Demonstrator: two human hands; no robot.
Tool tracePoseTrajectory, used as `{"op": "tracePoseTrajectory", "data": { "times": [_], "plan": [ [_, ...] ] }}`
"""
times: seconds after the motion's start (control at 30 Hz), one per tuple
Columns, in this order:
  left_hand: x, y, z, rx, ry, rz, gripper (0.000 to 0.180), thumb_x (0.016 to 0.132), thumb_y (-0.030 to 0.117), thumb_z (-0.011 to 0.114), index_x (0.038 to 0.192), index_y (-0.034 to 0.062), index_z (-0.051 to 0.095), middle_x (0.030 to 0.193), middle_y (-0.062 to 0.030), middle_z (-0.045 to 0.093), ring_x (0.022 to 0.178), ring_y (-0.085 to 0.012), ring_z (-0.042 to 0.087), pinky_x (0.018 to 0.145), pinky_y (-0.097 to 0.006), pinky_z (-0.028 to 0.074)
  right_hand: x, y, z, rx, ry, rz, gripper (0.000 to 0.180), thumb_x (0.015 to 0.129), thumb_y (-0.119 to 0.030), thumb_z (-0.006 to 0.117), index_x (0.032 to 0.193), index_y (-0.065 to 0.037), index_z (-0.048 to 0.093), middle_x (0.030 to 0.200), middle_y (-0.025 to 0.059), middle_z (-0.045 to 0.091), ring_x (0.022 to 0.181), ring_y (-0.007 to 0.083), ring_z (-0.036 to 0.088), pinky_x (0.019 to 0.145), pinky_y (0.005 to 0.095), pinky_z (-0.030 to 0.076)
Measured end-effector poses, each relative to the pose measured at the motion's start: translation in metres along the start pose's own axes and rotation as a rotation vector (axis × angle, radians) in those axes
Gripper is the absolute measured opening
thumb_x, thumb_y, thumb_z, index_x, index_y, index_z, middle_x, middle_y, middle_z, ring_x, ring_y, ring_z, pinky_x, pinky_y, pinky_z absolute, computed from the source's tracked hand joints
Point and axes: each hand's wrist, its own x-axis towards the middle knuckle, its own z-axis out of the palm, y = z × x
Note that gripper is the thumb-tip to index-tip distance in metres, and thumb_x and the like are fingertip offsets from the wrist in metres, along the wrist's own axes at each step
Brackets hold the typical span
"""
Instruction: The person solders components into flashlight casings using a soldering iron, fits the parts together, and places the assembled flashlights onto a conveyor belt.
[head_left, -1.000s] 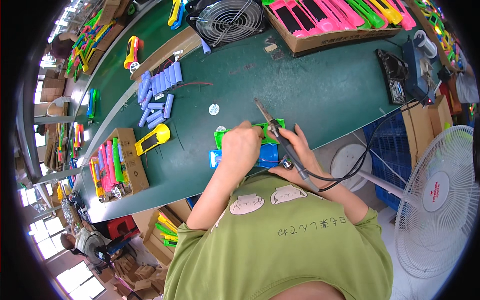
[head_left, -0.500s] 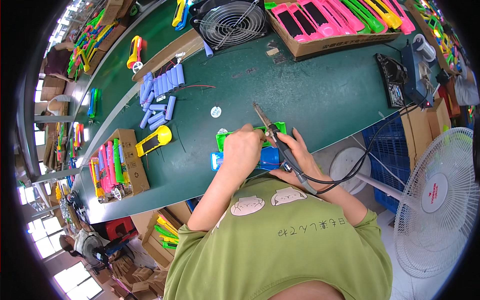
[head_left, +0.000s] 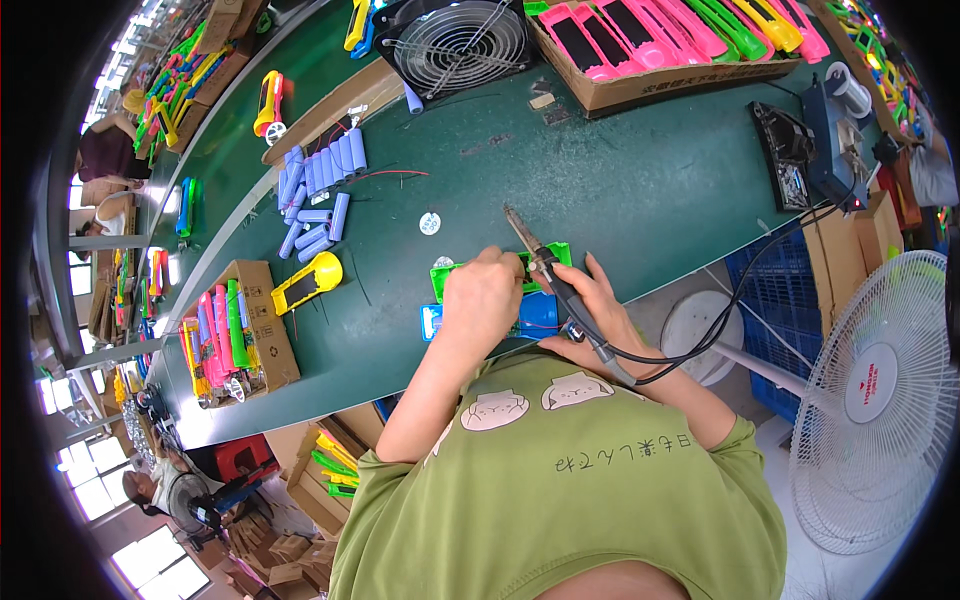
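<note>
My right hand [head_left: 603, 312] is closed around a soldering iron [head_left: 570, 298], whose bare metal tip points up and away over the green tabletop. Curled fingers bring my left hand [head_left: 484, 300] down over a green plastic casing [head_left: 562, 254]; whatever they pinch is hidden beneath them. Nearer to me lies a blue casing [head_left: 540, 314], partly covered by the left hand, with a thin red wire at its right end. Small round white discs lie nearby, one partly behind the left hand and another [head_left: 430, 223] farther out on the table.
Purple battery cells [head_left: 325, 168] are grouped at left, near a yellow casing [head_left: 308, 283] and a carton of colourful casings [head_left: 270, 330]. A fan [head_left: 462, 50] and a carton [head_left: 640, 92] stand at the back. The soldering station [head_left: 838, 140] and white fan [head_left: 870, 390] are right.
Both hands and the soldering iron stay almost in place. People in the background at far left have shifted a little.
</note>
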Motion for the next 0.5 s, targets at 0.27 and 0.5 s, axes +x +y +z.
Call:
{"op": "tracePoseTrajectory", "data": {
  "times": [0.27,0.5],
  "plan": [
    [0.0016,-0.0026,-0.0017,-0.033,-0.016,0.006,0.006,0.072,0.007,0.059,0.07,0.0017,0.057,0.07,-0.0136,0.056,0.062,-0.0321,0.057,0.055,-0.039,0.045,0.0007,-0.0008,-0.0002,-0.017,0.015,-0.01,0.083,0.06,-0.008,0.075,0.129,-0.01,0.029,0.116,0.0112,0.05,0.106,0.0291,0.05,0.104,0.0556,0.015],
    [0.0002,-0.0032,-0.0019,-0.051,-0.023,0.026,0.007,0.072,0.007,0.059,0.071,0.0007,0.055,0.071,-0.0146,0.056,0.062,-0.0327,0.057,0.055,-0.04,0.045,-0.0009,-0.0012,0.0006,-0.02,0.02,-0.01,0.084,0.059,-0.009,0.076,0.129,-0.01,0.03,0.117,0.0112,0.05,0.105,0.029,0.051,0.104,0.0557,0.015]
  ]
}}
